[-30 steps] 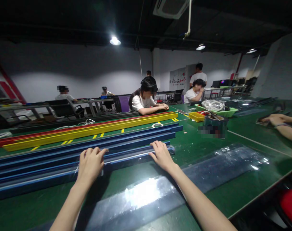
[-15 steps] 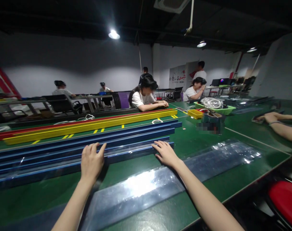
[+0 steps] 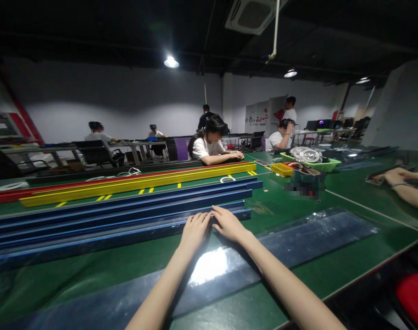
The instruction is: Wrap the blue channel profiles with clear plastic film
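Observation:
Several long blue channel strips (image 3: 91,211) lie side by side on the green tabletop, running off to the left. The nearest blue strip (image 3: 133,236) has clear film over part of it. Near its right end, my left hand (image 3: 196,229) lies over it, fingers stretched forward. My right hand (image 3: 229,223) is right beside it on the same strip, thumb apart from the bent fingers. The fingertips of the two hands almost meet. Beneath my forearms, a flat clear plastic sheet (image 3: 291,238) stretches diagonally across the table with a bright glare on it.
Beyond the blue strips lie a yellow strip (image 3: 143,183) and a red strip (image 3: 57,185). To the right stand a yellow tray (image 3: 281,170), a green basket (image 3: 327,164) and a dark container (image 3: 308,181). A co-worker's hand (image 3: 396,175) is at the far right; another person (image 3: 209,146) sits opposite.
My left hand has slid right along the near strip until it is beside my right hand. My right hand has shifted slightly left. The camera view has tilted up a little.

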`<state>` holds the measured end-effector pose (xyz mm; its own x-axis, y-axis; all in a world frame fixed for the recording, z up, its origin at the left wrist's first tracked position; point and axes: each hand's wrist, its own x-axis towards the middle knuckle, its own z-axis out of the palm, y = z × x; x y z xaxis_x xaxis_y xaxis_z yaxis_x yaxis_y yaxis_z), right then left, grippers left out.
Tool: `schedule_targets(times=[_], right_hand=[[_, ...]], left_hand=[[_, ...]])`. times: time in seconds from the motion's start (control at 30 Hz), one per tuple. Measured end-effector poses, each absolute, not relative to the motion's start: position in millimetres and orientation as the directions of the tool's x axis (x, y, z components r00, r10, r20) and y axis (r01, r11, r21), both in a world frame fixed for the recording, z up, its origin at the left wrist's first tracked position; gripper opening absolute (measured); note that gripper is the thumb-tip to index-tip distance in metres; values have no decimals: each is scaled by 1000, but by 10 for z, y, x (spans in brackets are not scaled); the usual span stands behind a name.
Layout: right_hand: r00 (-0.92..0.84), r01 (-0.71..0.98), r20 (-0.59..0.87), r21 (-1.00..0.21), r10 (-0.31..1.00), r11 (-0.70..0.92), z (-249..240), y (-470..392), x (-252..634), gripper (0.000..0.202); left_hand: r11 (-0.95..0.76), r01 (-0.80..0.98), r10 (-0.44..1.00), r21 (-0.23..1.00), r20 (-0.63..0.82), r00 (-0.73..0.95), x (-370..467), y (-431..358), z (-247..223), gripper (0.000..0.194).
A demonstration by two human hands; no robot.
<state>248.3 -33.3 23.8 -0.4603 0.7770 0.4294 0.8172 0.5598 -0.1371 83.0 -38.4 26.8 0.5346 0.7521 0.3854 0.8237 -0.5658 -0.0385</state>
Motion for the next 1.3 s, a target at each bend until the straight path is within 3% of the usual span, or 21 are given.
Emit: schedule_targets(times=[0.17,0.33,0.47,0.67,0.87,1.03,1.3], right_hand=[[-386,861,468,-127,795,492,354,-329,2926,45],[-220,921,469,-189,855,341,208,-326,3425,38],[-237,923,418,-183,877,337,73,-368,3508,40],[-307,909,416,-138,856,393,108,-452,3275,48],[-370,867,442,-152,817,475,132,-492,3153,43],[-434,765,495,-239,753,598,131,-472,3142,47],[-170,884,586,-265,792,386,153,-399,3647,40]], left_hand=[[-535,844,757,-41,421,500,661,-352,229,41],[-526,849,743,-40,464,482,497,-331,191,41],[-455,889,757,-50,505,416,488,-337,170,48],[-262,963,801,-63,543,254,644,-440,176,42],[-468,882,752,-57,498,432,979,-482,228,42],[-558,830,738,-29,440,511,1249,-434,202,39],[-536,844,730,19,513,452,1202,-416,52,40]])
